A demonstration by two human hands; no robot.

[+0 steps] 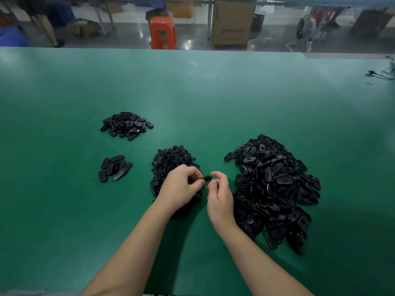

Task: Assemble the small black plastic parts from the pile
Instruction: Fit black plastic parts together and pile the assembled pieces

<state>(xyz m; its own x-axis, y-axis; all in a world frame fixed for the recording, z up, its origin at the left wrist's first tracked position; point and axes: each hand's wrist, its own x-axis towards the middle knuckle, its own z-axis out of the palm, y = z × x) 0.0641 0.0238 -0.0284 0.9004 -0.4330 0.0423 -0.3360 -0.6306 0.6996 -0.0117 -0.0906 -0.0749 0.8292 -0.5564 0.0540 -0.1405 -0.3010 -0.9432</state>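
Hands meeting over the green table [64, 210], a small black part [205, 178] pinched between them.

Both bare forearms reach in from the near edge and converge toward the middle of the surface. The left hand [181, 186] is curled, its fingertips pinching one end of the part; the right hand [220, 193] is loosely curled, thumb and forefinger at the part's other end, though whether they grip it cannot be told. The part is dark, short and blurred. Under the left hand lies a pile of small round pieces [171, 161]; just right of the hands, a large pile of oblong plates [275, 184]. Toward the left edge sit a small row of oblong pieces [114, 170] and, farther back, a small heap [126, 125].
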